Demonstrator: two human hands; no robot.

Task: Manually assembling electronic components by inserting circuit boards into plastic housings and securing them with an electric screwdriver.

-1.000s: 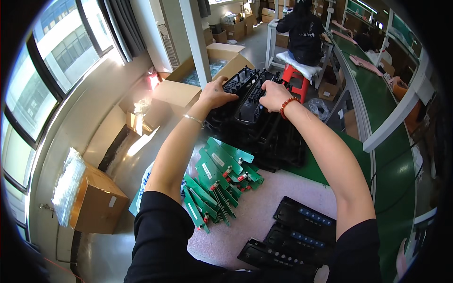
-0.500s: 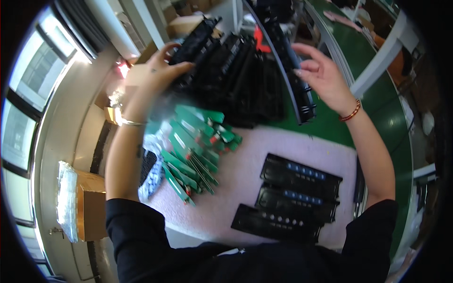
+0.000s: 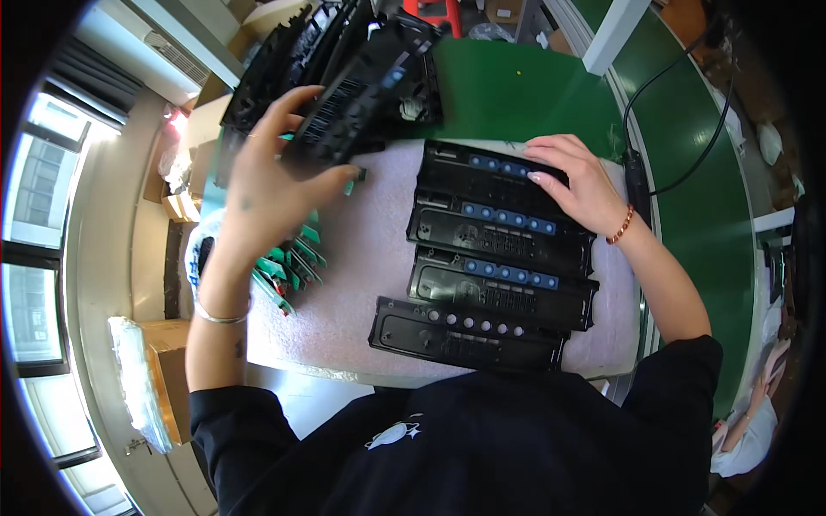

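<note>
Primary item: a black plastic panel, raised and tilted over the far left of the work area, blurred, with a blue spot near its upper right edge. The left hand grips its lower left part, fingers curled behind it and thumb extended across the near end.

Second item: the farthest panel of a row of four, lying on a pale foam sheet. The right hand rests at its right end, thumb and fingers slightly parted; whether they are clamped on it cannot be told.

Nearer the body lie the second panel and the third panel, both with blue buttons, then the nearest panel, set farther left and bearing pale round spots.

Green boards lie beside the left forearm, partly hidden. A pile of black parts stands at the far left, next to a green surface. A black handle with a cable lies along the right. Outermost: a red stool beyond, a cardboard box at left, a co-worker's pale garment at lower right
</note>
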